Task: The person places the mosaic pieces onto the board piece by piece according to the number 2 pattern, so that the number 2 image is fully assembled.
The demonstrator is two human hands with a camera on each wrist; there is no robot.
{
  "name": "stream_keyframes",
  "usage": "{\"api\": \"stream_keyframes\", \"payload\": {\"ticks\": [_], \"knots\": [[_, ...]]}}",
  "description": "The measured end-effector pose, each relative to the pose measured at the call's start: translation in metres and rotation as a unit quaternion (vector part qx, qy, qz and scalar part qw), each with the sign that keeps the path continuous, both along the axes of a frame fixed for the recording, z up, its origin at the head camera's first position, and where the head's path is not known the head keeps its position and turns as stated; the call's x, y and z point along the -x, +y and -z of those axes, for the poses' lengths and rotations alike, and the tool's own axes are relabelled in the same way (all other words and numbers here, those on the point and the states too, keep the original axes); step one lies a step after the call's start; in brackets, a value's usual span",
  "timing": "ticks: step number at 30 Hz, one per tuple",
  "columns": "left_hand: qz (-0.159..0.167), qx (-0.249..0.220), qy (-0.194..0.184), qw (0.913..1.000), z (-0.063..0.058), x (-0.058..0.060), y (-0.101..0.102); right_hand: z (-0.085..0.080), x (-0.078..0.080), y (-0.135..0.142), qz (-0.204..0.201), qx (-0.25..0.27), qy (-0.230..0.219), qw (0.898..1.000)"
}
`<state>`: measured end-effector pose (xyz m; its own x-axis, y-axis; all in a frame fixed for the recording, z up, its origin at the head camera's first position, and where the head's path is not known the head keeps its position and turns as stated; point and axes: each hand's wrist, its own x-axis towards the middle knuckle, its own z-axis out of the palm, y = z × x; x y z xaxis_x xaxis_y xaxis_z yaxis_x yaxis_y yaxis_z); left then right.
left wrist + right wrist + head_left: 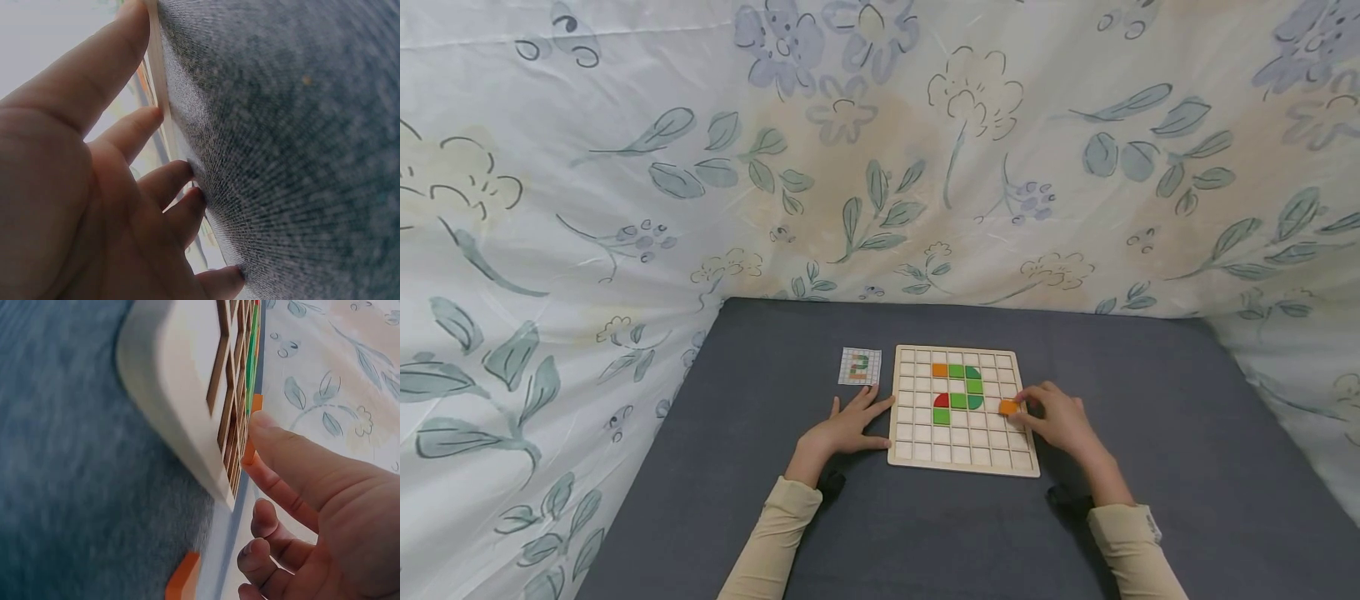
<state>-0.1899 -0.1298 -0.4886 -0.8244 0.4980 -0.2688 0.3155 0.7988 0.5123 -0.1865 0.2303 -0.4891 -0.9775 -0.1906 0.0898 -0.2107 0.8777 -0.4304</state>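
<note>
A wooden grid board [955,470] lies on the dark cloth. Its cells hold an orange square tile [939,370], several green square tiles [958,402], a red rounded tile [942,401] and dark green rounded tiles [975,402]. Thumb and fingers of my right hand [1063,421] pinch another orange tile [1008,407] over the right part of the board; the right wrist view shows this held tile [255,428] edge-on. With fingers spread, my left hand [846,429] rests at the board's left side, thumb and a fingertip touching its rim [159,69].
Beyond the left hand lies a small card [860,367] printed with a coloured grid pattern. Another orange piece [183,578] sits on the cloth near the right hand, in the right wrist view. Floral fabric [880,192] hangs behind the dark-covered surface [925,550] and along its sides.
</note>
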Motion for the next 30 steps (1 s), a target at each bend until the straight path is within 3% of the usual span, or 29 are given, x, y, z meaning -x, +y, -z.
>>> {"api": "stream_keyframes", "payload": {"ticks": [14, 30], "knots": [[0.002, -0.006, 0.000, 1.0000, -0.001, 0.000, 0.000, 0.005, -0.001, -0.014, -0.035, 0.018, 0.022, 0.999], [0.000, -0.001, -0.001, 1.0000, 0.000, -0.001, 0.001, 0.005, -0.003, -0.039, -0.044, 0.033, 0.023, 0.998]]}}
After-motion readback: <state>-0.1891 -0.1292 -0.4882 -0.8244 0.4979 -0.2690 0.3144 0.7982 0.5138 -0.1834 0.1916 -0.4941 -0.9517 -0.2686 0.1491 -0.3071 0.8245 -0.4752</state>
